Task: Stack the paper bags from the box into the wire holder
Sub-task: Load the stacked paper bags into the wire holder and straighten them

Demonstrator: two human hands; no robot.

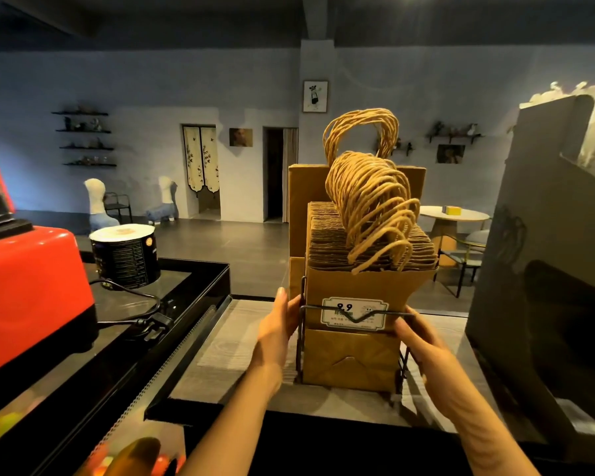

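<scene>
The paper bags (352, 359) stood upright in the wire holder (327, 308) on the table (241, 341), straight in front of you. They were packed face to face, so the stack's long axis ran away from you, while each bag's own long axis was vertical. Their folded bottoms were down and their open mouths pointed up. The nearest bag showed you its flat front with a white label (354, 312), and the holder's front wire crossed that label. The twisted paper handles (375, 207) rose from the tops in a close row of arches that leaned slightly towards you. A taller batch of bags (303, 207) stood behind them with its own handles higher up.

Your left hand (279, 326) lay flat against the left side of the holder, fingers straight and pointing up, so that grip was released and merely pressing. Your right hand (418, 334) met the right side where the front wire ended, fingers bent against the bag's edge. I could not tell whether that grip pinched the wire or only rested on it.

The grey box (536, 235) stood just to the right of the holder with pale bags showing at its top. To your left sat a red appliance (31, 286) and a black can (126, 257).
</scene>
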